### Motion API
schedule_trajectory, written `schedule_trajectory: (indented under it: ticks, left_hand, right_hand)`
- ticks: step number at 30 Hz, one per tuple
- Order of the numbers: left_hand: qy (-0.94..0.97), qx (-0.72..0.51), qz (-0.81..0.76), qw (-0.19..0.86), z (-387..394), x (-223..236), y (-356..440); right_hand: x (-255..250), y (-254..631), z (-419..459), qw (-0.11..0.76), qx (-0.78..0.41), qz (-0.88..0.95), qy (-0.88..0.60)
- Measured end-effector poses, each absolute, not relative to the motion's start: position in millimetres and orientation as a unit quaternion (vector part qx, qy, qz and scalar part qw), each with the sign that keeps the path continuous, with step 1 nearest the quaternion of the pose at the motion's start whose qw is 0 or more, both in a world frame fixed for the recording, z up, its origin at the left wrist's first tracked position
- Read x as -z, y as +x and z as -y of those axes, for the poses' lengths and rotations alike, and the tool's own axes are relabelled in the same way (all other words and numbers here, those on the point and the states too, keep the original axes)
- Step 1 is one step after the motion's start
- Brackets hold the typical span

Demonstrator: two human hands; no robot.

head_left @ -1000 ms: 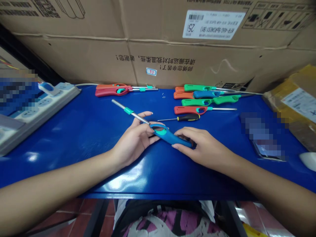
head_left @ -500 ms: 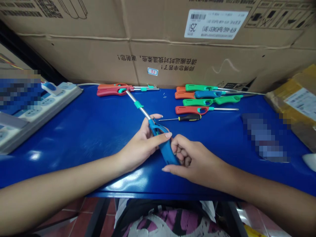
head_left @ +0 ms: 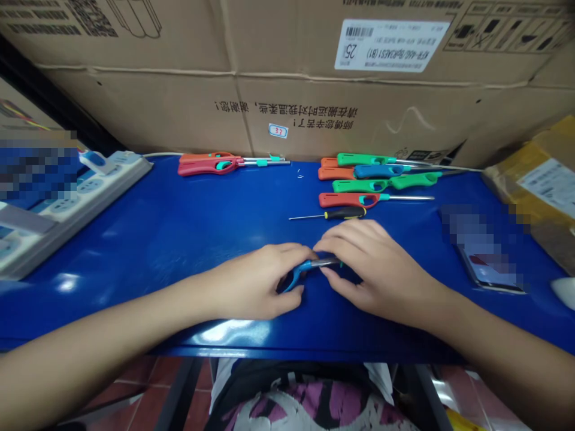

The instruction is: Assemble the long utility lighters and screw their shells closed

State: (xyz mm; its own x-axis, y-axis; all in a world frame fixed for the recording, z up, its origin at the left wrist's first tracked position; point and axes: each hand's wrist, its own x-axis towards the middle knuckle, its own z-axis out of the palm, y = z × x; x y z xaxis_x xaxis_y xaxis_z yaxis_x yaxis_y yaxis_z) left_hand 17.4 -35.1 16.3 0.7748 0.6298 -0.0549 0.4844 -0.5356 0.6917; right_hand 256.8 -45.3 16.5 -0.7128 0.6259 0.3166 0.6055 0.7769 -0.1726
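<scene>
Near the front of the blue table, my left hand (head_left: 265, 281) is closed around the handle of a blue stick lighter (head_left: 295, 278). Most of that handle is hidden under my palm; part of its trigger loop shows by the thumb. The lighter's metal tube points right, where my right hand (head_left: 366, 269) has its fingers around it. A bit of green collar shows on the tube beneath those fingers. Beyond my hands lies a screwdriver (head_left: 345, 213) with a black and yellow handle, its shaft pointing left.
Red and orange lighters (head_left: 209, 165) lie at the back left. Several lighters, including a red one (head_left: 344, 200), lie back right. A power strip (head_left: 76, 203) stands left, a phone (head_left: 492, 269) right. Tiny white pieces (head_left: 300, 174) lie near the large carton (head_left: 179, 108).
The blue lighter has been turned round, its tube swinging from upper left to the right. My left hand has rolled palm down over the handle; my right hand moved from handle to tube.
</scene>
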Motion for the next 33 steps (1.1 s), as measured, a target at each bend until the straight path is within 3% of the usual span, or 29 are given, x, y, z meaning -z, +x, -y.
schedule_trajectory:
  ticks: [4,8,11,18,28,33]
  left_hand:
    - [0.901,-0.098,-0.292,0.305,28.5,-7.9,16.9]
    - [0.923,-0.065,-0.326,0.192,19.7,-17.6,7.1]
    - [0.922,-0.020,-0.348,0.169,14.2,-27.3,-2.4]
    - [0.909,-0.036,-0.363,0.203,11.0,-29.2,-7.9]
    - [0.825,-0.153,-0.393,0.376,-3.1,-16.1,-7.3]
    - [0.850,-0.134,-0.368,0.352,-1.9,-13.1,-6.1]
  right_hand:
    - [-6.0,260.5,37.0,0.099,-0.064,0.929,-0.351]
    - [-6.4,268.3,27.5,0.069,-0.068,0.918,-0.384]
    - [-10.2,273.3,23.2,0.056,-0.062,0.912,-0.401]
    - [-7.1,271.8,20.7,0.077,-0.105,0.912,-0.388]
    - [-3.8,274.2,16.7,0.099,-0.195,0.867,-0.448]
    - [-5.5,273.6,15.9,0.103,-0.234,0.848,-0.465]
